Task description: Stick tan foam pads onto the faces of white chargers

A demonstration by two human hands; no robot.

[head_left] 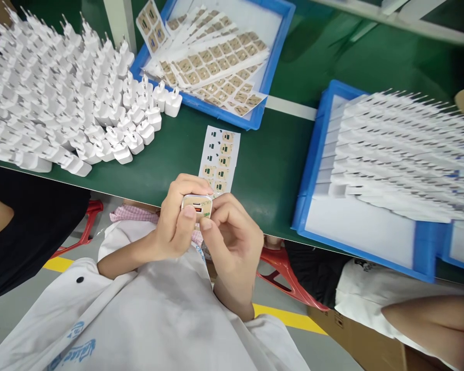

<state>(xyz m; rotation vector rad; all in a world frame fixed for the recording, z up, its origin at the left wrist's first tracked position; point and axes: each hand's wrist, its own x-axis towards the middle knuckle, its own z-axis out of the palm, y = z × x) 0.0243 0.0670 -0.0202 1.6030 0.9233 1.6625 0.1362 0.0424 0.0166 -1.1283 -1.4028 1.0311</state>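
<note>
White plastic plug charger (pixel 196 206) pinched between both hands, just off the bench edge

Left hand (pixel 173 221) curls its fingers over the top, thumb pressed on a tan label on the charger's face; right hand (pixel 235 247) pinches from below with bent fingers and thumb. Fingers hide the label's edges, so it may not be fully seated. Beyond, a loose white label sheet (pixel 219 154) on the green bench (pixel 278 165) still carries tan labels. Many white plug chargers (pixel 69 113) stand massed at left, a blue tray (pixel 272 67) holds fuller sheets, and another blue tray (pixel 313 154) holds white rows.
</note>
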